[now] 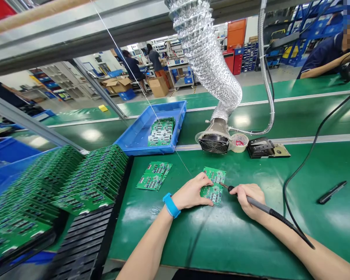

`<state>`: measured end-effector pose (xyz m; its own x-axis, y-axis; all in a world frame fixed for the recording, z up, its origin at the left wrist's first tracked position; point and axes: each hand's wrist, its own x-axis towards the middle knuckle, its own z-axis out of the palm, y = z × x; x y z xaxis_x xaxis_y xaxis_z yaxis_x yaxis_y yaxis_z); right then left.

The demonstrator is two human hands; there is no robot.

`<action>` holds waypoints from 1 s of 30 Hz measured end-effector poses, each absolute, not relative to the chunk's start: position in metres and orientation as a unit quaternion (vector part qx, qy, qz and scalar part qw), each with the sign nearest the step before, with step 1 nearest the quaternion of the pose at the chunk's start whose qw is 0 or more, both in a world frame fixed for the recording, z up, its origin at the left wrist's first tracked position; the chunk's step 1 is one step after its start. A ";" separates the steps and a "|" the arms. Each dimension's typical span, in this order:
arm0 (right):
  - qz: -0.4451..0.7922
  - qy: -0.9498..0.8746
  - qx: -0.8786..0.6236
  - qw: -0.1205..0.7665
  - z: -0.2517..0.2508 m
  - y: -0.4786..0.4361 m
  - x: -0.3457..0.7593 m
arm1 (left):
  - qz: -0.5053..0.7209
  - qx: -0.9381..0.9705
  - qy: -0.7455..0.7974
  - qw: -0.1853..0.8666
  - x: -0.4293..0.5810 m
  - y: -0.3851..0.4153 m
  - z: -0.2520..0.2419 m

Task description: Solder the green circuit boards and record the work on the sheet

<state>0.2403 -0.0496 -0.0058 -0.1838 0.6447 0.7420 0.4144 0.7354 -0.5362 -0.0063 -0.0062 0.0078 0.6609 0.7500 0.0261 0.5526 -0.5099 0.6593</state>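
Observation:
A green circuit board [215,194] lies on the green bench mat. My left hand [194,190], with a blue band at the wrist, rests over its left side, the thumb along the near edge. A thin solder wire [183,163] comes down from above into the fingers of this hand. My right hand [251,198] is closed around the handle of a soldering iron [258,205], whose tip points left onto the board. Whether the tip touches a joint is too small to tell. A few more circuit boards [154,175] lie left of my left hand.
Racks of upright boards [93,179] fill the left. Behind stands a blue tray [137,134] holding boards. A fume extractor [214,136] hangs over the back edge, beside a tape roll [239,143] and an iron stand [262,147]. A pen [332,192] lies right.

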 end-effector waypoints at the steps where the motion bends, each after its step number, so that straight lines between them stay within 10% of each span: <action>1: 0.105 -0.759 -0.351 0.538 -0.005 -0.049 0.241 | 0.165 0.853 0.387 0.309 -0.005 -0.006 0.006; 19: 0.076 -0.816 -0.393 0.417 -0.015 -0.036 0.238 | 0.359 0.794 0.353 0.340 0.044 -0.036 0.016; 30: 0.058 -0.790 -0.442 0.421 -0.010 -0.034 0.242 | 0.489 0.746 0.430 0.139 0.016 -0.027 0.020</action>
<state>0.2420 -0.0336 -0.0098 -0.2547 0.7467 0.6144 0.6498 0.6027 -0.4631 0.0164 -0.0273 0.0198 0.1518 0.7779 0.6098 0.5051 -0.5913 0.6287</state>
